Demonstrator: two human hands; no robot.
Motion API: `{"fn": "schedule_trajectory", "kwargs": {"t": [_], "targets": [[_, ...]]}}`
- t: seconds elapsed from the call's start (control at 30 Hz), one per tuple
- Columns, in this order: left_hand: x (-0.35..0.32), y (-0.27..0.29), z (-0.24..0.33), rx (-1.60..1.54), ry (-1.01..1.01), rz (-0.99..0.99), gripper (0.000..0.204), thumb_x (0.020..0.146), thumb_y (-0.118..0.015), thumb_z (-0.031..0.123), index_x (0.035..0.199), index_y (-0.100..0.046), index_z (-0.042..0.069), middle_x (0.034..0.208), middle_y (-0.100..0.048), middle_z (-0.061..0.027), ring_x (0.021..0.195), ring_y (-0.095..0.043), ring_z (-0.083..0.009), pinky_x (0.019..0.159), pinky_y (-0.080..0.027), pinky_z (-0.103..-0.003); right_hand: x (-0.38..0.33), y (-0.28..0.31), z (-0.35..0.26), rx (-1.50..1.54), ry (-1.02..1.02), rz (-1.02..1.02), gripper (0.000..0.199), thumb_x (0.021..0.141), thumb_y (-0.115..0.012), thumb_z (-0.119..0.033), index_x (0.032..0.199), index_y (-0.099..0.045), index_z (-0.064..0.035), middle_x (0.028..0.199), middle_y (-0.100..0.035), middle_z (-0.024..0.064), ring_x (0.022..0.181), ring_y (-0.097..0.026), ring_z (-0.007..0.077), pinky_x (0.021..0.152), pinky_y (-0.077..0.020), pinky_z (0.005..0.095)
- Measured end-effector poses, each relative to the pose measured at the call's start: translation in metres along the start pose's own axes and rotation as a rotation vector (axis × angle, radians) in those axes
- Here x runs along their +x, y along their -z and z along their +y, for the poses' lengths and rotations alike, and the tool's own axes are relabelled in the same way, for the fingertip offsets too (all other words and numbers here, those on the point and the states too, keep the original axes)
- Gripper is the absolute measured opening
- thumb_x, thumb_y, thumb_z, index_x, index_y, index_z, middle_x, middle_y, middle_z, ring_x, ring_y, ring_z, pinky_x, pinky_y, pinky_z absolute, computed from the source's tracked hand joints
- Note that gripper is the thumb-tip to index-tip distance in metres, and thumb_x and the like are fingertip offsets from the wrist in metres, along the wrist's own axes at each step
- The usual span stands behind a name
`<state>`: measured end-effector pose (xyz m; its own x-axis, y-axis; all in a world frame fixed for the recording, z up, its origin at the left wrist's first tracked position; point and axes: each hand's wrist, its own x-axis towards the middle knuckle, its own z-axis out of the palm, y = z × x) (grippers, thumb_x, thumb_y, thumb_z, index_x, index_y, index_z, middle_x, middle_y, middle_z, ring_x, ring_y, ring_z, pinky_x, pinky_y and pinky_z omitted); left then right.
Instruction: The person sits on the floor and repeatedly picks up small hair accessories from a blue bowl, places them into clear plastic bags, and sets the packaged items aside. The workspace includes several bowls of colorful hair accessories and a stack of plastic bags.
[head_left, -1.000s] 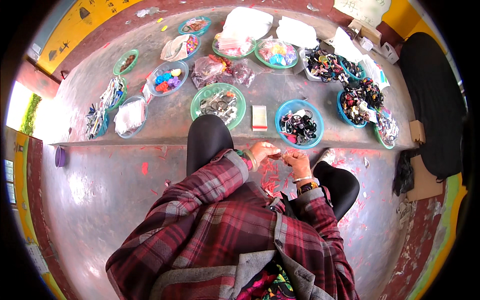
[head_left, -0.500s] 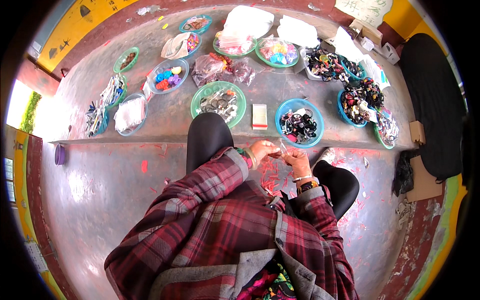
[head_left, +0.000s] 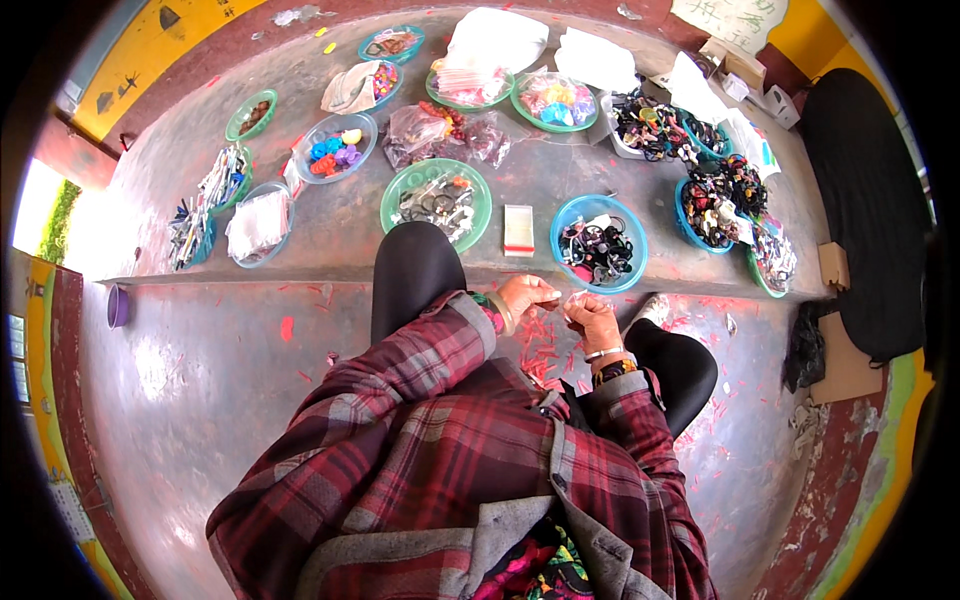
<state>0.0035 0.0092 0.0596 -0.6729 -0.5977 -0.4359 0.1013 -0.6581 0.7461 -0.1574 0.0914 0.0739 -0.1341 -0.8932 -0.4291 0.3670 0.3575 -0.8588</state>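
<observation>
The left hand (head_left: pixel 524 296) and the right hand (head_left: pixel 592 318) are close together above the knees, fingers pinched on a tiny see-through thing (head_left: pixel 568 301) that is too small to make out. Just past the hands, on the grey ledge (head_left: pixel 330 245), sits a round blue plastic bowl of dark small parts (head_left: pixel 598 243). Beside it lies a small clear plastic bag stack (head_left: pixel 518 229), then a green bowl of metal bits (head_left: pixel 436 202).
</observation>
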Motion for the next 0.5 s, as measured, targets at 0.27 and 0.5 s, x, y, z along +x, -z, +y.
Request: {"fn": "schedule_trajectory", "kwargs": {"t": [0.27,0.5], "targets": [[-0.0015,-0.0019,0.0038,0.07,-0.064,0.014,0.015,0.074,-0.064,0.016,0.078,-0.057,0.004,0.073,-0.06,-0.0052,0.064,-0.055,-0.0091,0.045,-0.034,-0.017,-0.0038,-0.0035,-0.0041,0.003,-0.071,-0.006,0.008,0.076,-0.062,-0.016,0.07,-0.059,-0.0103,0.066,-0.058,-0.0021,0.061,-0.055,0.0082,0.055,-0.0406,0.0202],[0.0013,0.0016,-0.0016,0.082,-0.093,0.053,0.014,0.073,-0.065,0.015,0.076,-0.056,0.005,0.072,-0.06,-0.0046,0.063,-0.055,-0.0087,0.045,-0.034,-0.017,-0.0038,-0.0043,-0.002,0.016,-0.067,0.019,0.008,0.077,-0.061,-0.016,0.072,-0.059,-0.0094,0.066,-0.059,-0.0009,0.062,-0.055,0.0091,0.054,-0.0409,0.0206]]}}
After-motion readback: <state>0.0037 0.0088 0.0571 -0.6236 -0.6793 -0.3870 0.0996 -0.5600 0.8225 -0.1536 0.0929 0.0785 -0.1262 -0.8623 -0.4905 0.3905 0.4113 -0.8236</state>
